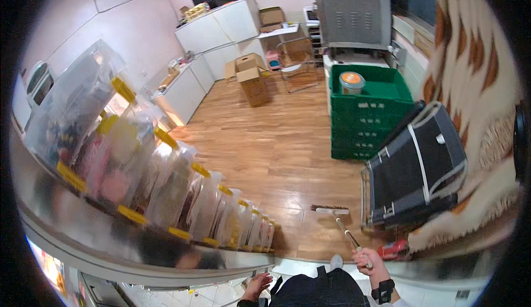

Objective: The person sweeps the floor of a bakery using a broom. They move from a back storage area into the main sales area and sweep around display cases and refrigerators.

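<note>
The right hand (pixel 369 264) is closed in a fist around the top of the broom handle (pixel 348 235), a dark watch strap on the wrist just below it. The handle slopes down and away to the brush head (pixel 330 210), whose bristles rest on the wooden floor (pixel 265 147) just left of the tilted dark cart (pixel 417 163). The left hand (pixel 259 285) hangs low beside the steel shelf edge (pixel 166 263), fingers loosely curled and holding nothing that shows.

To sweep well from here, I judge that short strokes drawn toward the feet would suit, with the bristles kept flat on the boards and the head steered clear of the cart's frame and the red object (pixel 394 248) near it.

Counted: 1 broom, 1 dark cart, 1 stack of green crates (pixel 368 113) carrying 1 orange-lidded tub (pixel 352 81). Along the shelf stands a row of clear bins with yellow clips (pixel 166 180), at least 8, though the farthest are too small to separate. Cardboard boxes (pixel 251 77) sit across the room, at least 3.
</note>
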The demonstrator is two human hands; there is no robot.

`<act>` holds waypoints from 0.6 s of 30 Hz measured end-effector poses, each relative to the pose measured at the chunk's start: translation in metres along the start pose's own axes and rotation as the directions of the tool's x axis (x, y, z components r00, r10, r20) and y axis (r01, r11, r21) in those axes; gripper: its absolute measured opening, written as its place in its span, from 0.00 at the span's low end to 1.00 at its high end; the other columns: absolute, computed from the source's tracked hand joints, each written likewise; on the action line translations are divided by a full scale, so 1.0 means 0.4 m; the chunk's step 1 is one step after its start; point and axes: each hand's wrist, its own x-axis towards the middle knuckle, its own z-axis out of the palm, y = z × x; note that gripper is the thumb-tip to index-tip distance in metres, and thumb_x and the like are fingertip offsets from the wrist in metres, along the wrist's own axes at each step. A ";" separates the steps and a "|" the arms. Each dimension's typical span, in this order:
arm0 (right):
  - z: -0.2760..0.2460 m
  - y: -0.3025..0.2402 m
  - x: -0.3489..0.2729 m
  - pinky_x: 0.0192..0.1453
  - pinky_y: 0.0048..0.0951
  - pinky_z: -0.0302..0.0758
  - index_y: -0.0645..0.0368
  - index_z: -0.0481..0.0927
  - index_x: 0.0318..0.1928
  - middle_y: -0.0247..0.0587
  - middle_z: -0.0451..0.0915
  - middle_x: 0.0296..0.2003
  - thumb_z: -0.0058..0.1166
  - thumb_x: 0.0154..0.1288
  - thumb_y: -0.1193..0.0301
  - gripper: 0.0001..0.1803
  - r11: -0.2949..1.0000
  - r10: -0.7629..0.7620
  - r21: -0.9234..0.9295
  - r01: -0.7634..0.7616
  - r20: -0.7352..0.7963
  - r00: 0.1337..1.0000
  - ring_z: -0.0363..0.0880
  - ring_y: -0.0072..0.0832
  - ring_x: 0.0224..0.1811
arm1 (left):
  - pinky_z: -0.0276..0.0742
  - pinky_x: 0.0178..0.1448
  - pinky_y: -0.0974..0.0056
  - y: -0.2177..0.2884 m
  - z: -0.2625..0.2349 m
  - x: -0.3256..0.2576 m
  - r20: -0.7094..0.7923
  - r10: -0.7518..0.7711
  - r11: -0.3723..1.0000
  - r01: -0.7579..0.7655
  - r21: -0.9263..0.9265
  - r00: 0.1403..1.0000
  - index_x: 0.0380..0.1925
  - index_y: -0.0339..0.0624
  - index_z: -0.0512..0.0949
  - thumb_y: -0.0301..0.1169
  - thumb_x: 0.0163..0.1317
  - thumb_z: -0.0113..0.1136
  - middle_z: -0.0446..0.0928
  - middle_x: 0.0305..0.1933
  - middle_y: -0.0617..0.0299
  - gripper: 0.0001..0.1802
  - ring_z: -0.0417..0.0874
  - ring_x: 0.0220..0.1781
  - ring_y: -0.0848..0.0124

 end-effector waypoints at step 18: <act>0.590 -0.514 0.461 0.12 0.17 0.61 0.73 0.64 0.43 0.34 0.63 0.21 0.38 0.57 0.76 0.15 0.978 0.207 0.034 -0.205 -0.097 0.973 0.60 0.18 0.13 | 0.71 0.42 0.70 0.488 0.272 0.230 -0.292 0.340 0.940 -0.336 0.065 0.894 0.41 0.36 0.72 0.34 0.62 0.47 0.77 0.37 0.61 0.13 0.77 0.37 0.73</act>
